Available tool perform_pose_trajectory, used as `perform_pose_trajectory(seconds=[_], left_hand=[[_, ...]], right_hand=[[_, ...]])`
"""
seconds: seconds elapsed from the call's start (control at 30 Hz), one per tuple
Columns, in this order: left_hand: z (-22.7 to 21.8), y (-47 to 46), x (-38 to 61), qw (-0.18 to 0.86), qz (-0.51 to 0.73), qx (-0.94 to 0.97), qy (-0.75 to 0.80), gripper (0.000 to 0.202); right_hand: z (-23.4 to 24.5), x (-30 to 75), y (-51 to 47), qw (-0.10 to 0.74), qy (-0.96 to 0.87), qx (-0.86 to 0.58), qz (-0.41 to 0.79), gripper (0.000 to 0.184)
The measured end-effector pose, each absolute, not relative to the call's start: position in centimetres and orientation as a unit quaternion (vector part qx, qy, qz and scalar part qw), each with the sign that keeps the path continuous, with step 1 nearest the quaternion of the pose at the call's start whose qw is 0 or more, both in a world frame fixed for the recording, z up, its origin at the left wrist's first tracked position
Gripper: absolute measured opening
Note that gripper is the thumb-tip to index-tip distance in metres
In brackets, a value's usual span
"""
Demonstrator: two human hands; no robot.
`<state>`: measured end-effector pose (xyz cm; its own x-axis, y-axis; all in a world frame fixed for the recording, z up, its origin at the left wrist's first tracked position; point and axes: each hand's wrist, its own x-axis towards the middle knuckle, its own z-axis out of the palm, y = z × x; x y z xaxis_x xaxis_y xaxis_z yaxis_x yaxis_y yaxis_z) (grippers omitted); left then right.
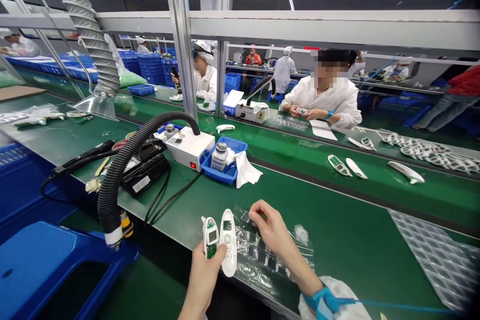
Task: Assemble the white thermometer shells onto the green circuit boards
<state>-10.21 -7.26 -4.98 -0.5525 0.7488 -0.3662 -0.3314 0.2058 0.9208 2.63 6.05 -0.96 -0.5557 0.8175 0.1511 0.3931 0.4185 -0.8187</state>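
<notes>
Green bench [337,245] in a workroom, bordered at its far side by a green belt [285,147]; an overhead rail [300,24] crosses above, and a co-worker [322,97] in white sits opposite, holding a white part. On the bench at left, a black hose [107,185] arches from a white box [189,146], its nozzle hanging past the near edge; just beside the box, a blue bin [221,178] contains a bottle [219,158], with a white wipe [248,170] draped over its rim. A pocketed sheet [431,255] lies at right. The left hand [205,266] is clamped on a housing [210,246] with its board showing and a white cover [228,230], side by side above the near edge. The right hand [273,227], fingertips drawn together, is at a clear tray [258,255]; whether it grips anything cannot be told. Crumpled film [301,234] lies near it.
</notes>
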Motion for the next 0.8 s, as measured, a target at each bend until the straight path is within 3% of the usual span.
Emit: perform_pose_trajectory(seconds=[0.2, 0.5, 0.8], left_hand=[[-3.7, -7.2, -9.8, 0.423, 0.596, 0.191, 0.655, 0.019], [-2.8, -7.2, -9.0, 0.397, 0.581, 0.209, 0.679, 0.017], [-3.2, -7.4, -9.0, 0.421, 0.571, 0.211, 0.672, 0.024]], right_hand=[[1.4, 1.8, 4.1, 0.246, -0.836, -0.317, 0.373, 0.016], [0.8, 1.8, 3.4, 0.209, -0.862, -0.326, 0.328, 0.017], [0.2, 2.0, 2.8, 0.255, -0.807, -0.354, 0.397, 0.015]])
